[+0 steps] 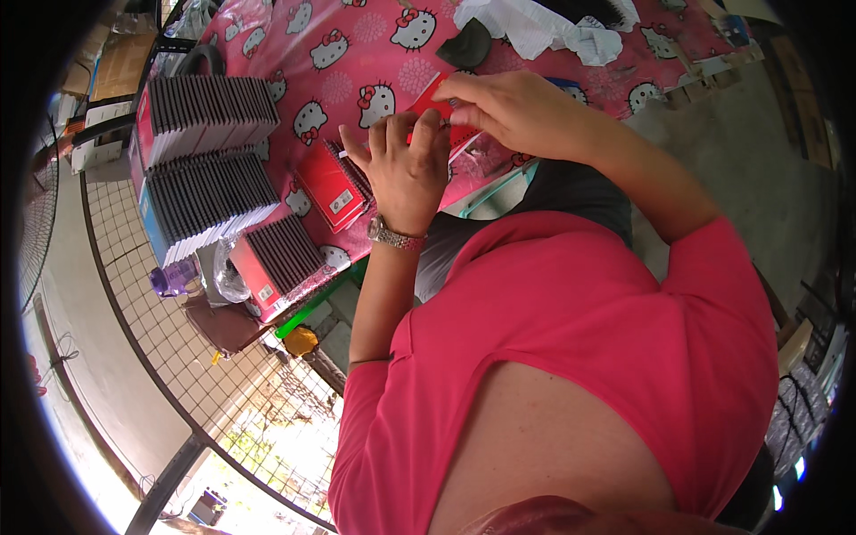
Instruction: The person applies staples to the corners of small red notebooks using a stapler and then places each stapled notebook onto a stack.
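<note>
A red notebook is at the table's near edge, partly covered by both hands. My left hand, with a metal watch on its wrist, has its fingers bent over the notebook's left side; its thumb is hidden. From the right, my right hand curls its index finger and thumb at the same notebook, close to my left fingertips. What lies exactly between the fingertips is too small to make out. Just left of my left hand, a small pile of red spiral notebooks with dark coils rests on the table.
Rows of stacked spiral notebooks stand at the left, with a shorter red stack nearer me. A pink patterned cloth covers the table. Farther back lie a dark curved piece and crumpled white paper. Wire mesh borders the left.
</note>
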{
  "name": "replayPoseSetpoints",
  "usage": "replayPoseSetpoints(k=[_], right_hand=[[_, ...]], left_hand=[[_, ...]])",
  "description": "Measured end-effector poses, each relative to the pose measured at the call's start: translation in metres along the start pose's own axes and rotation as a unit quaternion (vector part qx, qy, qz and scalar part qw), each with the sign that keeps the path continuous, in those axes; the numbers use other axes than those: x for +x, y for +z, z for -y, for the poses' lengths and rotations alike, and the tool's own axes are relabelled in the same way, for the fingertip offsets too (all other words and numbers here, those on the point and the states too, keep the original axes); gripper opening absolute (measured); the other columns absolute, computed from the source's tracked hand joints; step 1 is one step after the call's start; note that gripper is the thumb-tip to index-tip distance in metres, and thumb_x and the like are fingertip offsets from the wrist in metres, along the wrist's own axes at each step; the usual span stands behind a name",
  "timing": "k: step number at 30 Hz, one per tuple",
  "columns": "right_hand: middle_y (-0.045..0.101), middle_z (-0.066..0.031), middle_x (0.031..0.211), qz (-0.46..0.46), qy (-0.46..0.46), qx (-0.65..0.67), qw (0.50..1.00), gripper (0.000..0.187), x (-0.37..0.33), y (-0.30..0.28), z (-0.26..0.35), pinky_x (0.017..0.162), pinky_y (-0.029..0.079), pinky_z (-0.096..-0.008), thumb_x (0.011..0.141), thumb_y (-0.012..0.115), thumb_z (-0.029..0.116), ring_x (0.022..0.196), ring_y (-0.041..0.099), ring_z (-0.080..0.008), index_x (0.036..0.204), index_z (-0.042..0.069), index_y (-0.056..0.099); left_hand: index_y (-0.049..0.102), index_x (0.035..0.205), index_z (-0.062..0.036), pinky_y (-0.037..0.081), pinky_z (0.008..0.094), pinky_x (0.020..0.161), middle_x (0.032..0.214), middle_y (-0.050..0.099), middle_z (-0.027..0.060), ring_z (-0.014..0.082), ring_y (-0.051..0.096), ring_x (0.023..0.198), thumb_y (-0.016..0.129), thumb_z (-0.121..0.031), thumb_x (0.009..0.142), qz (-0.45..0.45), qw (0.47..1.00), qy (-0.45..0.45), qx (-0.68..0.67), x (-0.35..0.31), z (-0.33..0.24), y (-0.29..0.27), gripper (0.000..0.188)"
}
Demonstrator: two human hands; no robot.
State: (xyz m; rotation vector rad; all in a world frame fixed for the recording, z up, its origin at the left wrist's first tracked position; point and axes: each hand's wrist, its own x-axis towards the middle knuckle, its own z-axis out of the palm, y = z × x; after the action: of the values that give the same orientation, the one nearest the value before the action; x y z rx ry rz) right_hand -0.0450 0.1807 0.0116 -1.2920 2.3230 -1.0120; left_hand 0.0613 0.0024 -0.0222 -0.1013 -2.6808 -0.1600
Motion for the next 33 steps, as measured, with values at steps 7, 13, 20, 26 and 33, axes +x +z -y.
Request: replayPoseSetpoints(k=[7,13,20,26,33], right_hand=[[0.062,-0.0154,0.119,0.031,0.076,0.091,0.992,0.027,0.054,-0.009,-0.066,0.084,0.051,-0.0419,0.09,0.067,0.019,0.106,0.064,-0.0279,0.113,0.009,0.058],[0.049,-0.0146,0.142,-0.024,-0.003,-0.232,0.972,0.038,0.078,0.047,-0.143,0.101,0.044,-0.0513,0.079,0.076,0.027,0.125,0.049,-0.0417,0.109,0.011,0.061],[0.051,-0.0118,0.136,0.021,0.003,0.245,0.969,0.049,0.078,-0.006,-0.094,0.096,0.047,-0.0409,0.07,0.071,0.019,0.116,0.055,-0.0288,0.118,0.014,0.065],[0.048,-0.0121,0.144,0.169,-0.058,0.289,0.94,0.051,0.05,-0.021,-0.042,0.097,0.045,-0.035,0.062,0.066,0.017,0.115,0.056,-0.0231,0.111,0.01,0.073],[0.048,-0.0092,0.145,0.196,-0.068,0.326,0.922,0.05,0.057,-0.024,-0.039,0.097,0.047,-0.0371,0.06,0.067,0.023,0.12,0.055,-0.0237,0.108,0.01,0.074]], left_hand=[[0.061,0.106,-0.0208,0.021,0.0674,0.11,0.097,0.062,-0.0031,0.0201,0.059,0.1,0.071,-0.025,0.085,-0.009,1.0,-0.005,-0.029,0.0,0.002,0.002,0.023],[0.063,0.108,-0.0202,0.018,0.0749,0.105,0.108,0.063,-0.0026,0.0273,0.052,0.12,0.073,-0.032,0.086,0.006,0.998,-0.038,0.043,-0.002,-0.004,-0.008,0.027],[0.064,0.103,-0.0163,0.036,0.0497,0.092,0.104,0.06,0.0033,0.0292,0.052,0.106,0.083,-0.036,0.074,-0.009,0.992,-0.072,-0.1,-0.013,0.02,0.004,0.04],[0.066,0.099,-0.0175,0.037,0.0459,0.089,0.105,0.06,0.0036,0.0275,0.052,0.104,0.084,-0.036,0.072,0.0,0.995,-0.056,-0.086,-0.005,0.015,0.002,0.037],[0.067,0.099,-0.0157,0.038,0.0459,0.089,0.106,0.059,0.0057,0.0294,0.051,0.106,0.085,-0.033,0.07,0.008,0.993,-0.043,-0.106,-0.001,0.018,-0.002,0.038]])
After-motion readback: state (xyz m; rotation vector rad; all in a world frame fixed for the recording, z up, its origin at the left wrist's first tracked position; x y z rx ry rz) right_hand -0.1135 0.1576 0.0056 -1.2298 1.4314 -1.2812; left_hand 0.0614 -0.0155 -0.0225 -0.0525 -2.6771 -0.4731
